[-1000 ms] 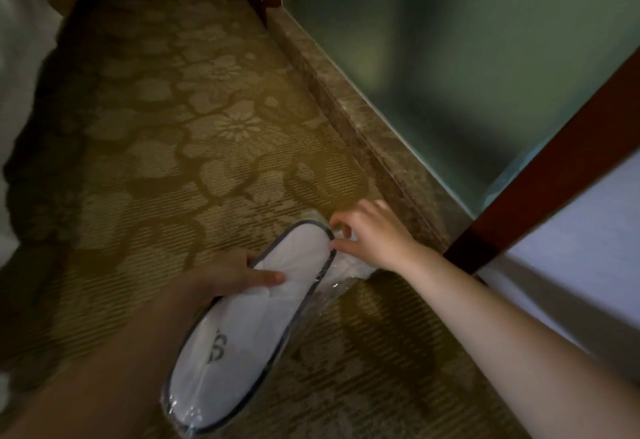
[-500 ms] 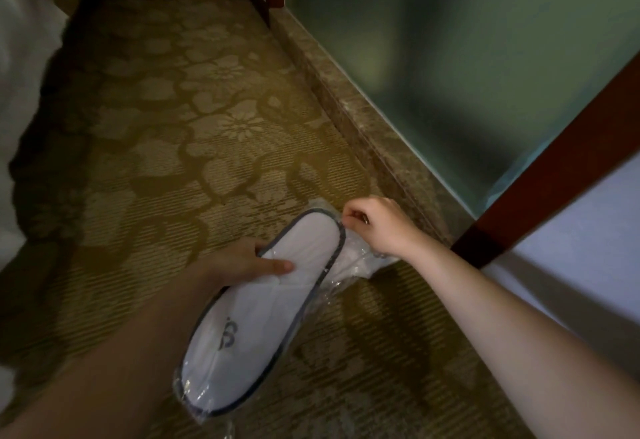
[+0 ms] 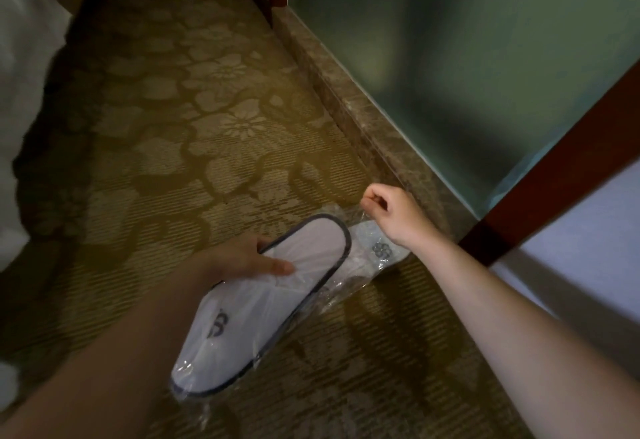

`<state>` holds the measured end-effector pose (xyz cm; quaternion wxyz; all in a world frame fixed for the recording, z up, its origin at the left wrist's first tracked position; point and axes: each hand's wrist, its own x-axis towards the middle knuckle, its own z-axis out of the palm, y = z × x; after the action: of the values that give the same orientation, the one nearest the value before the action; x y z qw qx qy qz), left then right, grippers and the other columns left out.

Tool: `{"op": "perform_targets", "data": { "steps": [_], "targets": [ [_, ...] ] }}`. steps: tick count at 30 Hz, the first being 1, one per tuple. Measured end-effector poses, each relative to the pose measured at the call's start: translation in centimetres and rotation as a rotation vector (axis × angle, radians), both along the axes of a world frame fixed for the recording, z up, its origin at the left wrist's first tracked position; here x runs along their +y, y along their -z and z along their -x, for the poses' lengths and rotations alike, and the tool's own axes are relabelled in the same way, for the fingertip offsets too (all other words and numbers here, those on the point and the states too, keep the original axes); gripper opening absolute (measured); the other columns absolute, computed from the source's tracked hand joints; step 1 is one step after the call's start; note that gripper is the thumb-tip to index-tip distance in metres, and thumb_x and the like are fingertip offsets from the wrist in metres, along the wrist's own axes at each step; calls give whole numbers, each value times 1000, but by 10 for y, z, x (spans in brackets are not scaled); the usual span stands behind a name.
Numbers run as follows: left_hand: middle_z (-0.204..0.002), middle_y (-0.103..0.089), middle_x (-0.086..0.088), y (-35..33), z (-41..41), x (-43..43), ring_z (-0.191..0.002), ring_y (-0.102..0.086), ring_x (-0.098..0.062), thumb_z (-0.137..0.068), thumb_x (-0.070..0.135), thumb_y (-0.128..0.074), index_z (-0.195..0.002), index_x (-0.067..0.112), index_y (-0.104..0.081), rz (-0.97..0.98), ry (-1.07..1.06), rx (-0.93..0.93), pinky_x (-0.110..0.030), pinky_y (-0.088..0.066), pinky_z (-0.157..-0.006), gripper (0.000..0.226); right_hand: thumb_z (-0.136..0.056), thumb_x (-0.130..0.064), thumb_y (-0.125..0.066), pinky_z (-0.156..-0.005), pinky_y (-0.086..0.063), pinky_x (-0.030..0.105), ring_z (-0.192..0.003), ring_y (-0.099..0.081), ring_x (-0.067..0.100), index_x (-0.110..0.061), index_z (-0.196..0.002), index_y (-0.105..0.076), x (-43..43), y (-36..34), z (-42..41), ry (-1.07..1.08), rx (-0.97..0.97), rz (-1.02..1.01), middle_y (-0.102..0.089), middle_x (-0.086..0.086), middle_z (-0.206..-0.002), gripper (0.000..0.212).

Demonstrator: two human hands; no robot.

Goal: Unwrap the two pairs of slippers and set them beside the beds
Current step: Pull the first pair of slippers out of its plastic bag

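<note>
A white slipper (image 3: 263, 303) with dark piping and a dark logo is held over the carpet in the lower middle of the head view. My left hand (image 3: 242, 256) grips it at its upper end, thumb across the top. A second white slipper (image 3: 375, 251) with the same logo shows behind it, inside clear plastic wrap (image 3: 343, 286). My right hand (image 3: 391, 211) pinches the top edge of that wrap, just right of the first slipper. Wrap also clings around the first slipper's lower end.
Patterned olive carpet (image 3: 207, 147) fills the floor. White bedding (image 3: 24, 92) hangs along the left edge. A marble sill (image 3: 349, 99) runs under a frosted glass wall (image 3: 467, 57) on the right, with a dark red wooden frame (image 3: 554, 175) close to my right arm.
My right hand has pulled the wrap's edge up and to the right, baring the second slipper. My left hand has slid the first slipper slightly up and right.
</note>
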<state>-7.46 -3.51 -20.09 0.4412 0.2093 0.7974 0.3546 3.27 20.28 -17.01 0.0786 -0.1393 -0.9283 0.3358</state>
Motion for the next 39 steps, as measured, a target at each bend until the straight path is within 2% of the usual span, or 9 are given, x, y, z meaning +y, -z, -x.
{"op": "perform_targets", "data": {
  "steps": [5,9,14,17,21,24,28,33,39],
  "targets": [
    [-58,-73,13,1,2,-2,-52,-67,1,-43,52,-79,-67,26,-73,-42,1,9,-10,-47,-45,36,-93,-20,-49,-66,-44,35,-73,-56,27,-8,-79,-56,-2,2,1,48,-8,47,-59,10,-76,20],
    [-60,-74,13,3,2,-6,-52,-68,1,-45,45,-80,-67,22,-72,-65,-40,-6,-11,-49,-45,33,-94,-19,-48,-57,-35,22,-70,-51,12,-10,-86,-58,9,4,-5,185,-32,167,-54,-3,-74,16],
    [-67,-76,11,1,2,-4,-57,-70,-4,-40,53,-81,-78,21,-73,-29,-20,1,-14,-52,-47,51,-96,-23,-43,-62,-38,25,-74,-51,13,-10,-96,-62,16,12,-9,345,-189,440,-57,1,-80,23],
    [-65,-76,10,1,4,-6,-57,-70,-3,-38,56,-79,-81,20,-73,-1,-28,27,-15,-53,-50,57,-95,-20,-42,-62,-41,21,-76,-53,10,-14,-97,-62,16,10,-8,441,-22,394,-59,0,-88,21],
    [-58,-73,17,8,4,-14,-51,-66,3,-33,65,-76,-70,26,-73,41,-44,69,-9,-45,-42,54,-89,-15,-54,-62,-45,4,-68,-59,0,-28,-80,-62,1,-11,-17,161,265,285,-63,-12,-76,18],
    [-55,-71,17,13,4,-17,-48,-65,4,-21,75,-73,-63,32,-74,49,-75,85,-11,-44,-41,60,-87,-13,-58,-62,-49,9,-68,-63,-4,-26,-87,-69,-15,-12,-17,-138,16,217,-69,-13,-81,17],
    [-58,-73,18,16,6,-14,-52,-67,2,-16,76,-74,-64,44,-73,33,-80,59,-14,-49,-47,57,-90,-5,-49,-76,-46,15,-93,-62,8,-13,-114,-66,-18,0,-6,-151,-165,38,-69,2,-109,30],
    [-83,-78,0,13,2,-16,-77,-74,-16,-30,64,-80,-80,25,-76,3,-30,29,-33,-59,-73,62,-88,2,-55,-65,-58,18,-68,-70,8,1,-115,-62,-9,7,6,-67,-286,557,-70,9,-94,28],
    [-90,-78,-3,8,-1,-16,-87,-73,-23,-35,60,-83,-93,18,-73,-18,37,-40,-38,-58,-82,72,-82,-12,-67,-58,-53,15,-69,-71,6,-16,-95,-69,-9,4,7,-129,-347,792,-72,1,-88,14]
  ]
}}
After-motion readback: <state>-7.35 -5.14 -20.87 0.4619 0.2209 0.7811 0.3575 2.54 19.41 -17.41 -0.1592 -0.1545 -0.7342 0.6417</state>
